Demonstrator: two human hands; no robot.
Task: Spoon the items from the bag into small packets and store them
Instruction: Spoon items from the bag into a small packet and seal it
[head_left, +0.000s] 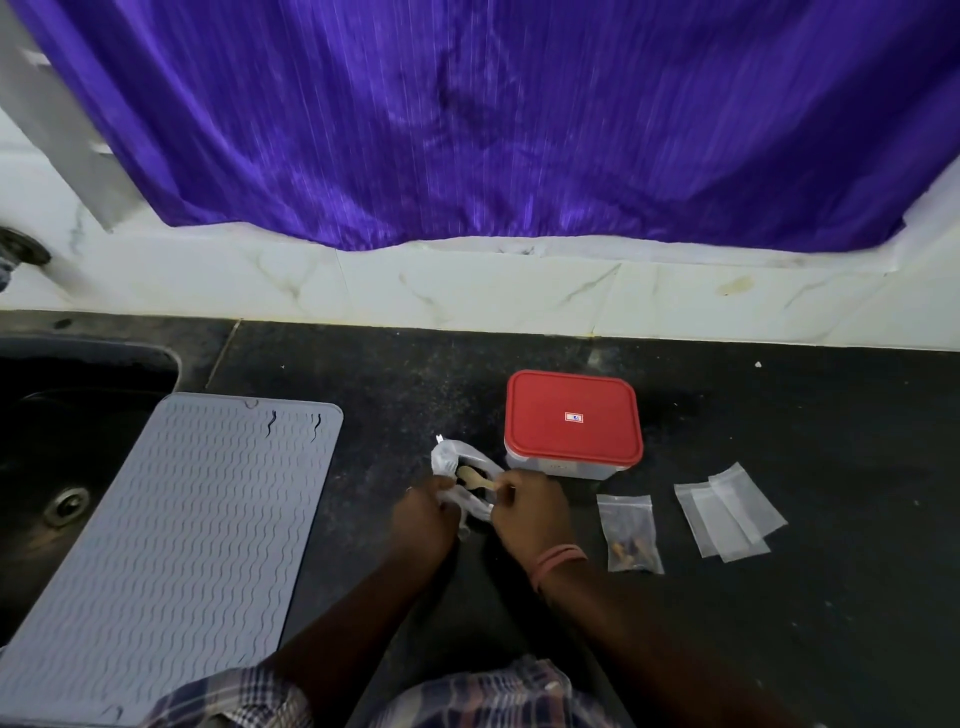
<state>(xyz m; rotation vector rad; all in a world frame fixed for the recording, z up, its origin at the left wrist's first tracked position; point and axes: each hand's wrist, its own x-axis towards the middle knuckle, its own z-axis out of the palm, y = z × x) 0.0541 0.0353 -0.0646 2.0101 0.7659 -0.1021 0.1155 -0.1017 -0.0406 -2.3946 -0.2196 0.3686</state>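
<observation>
On the dark tabletop (779, 415) there is one crumpled white plastic bag (457, 467), one wooden spoon (475, 477), one filled packet (629, 532), two empty clear packets (730, 517) overlapping each other, and one clear container (574, 423) with a red lid. The bag is thin and wrinkled, its mouth pulled open, with the pale spoon bowl sitting inside the opening. The left hand (423, 514) grips the bag's near edge with curled fingers, while the right hand (530, 506) pinches the spoon handle and holds it into the bag, so the bag lies between the two hands, just in front of the container. The filled packet, showing small brown pieces at its bottom, lies flat just right of the right wrist, and the empty packets lie further right. A grey ribbed mat (182, 535) covers part of the sink (78, 395) on the left
</observation>
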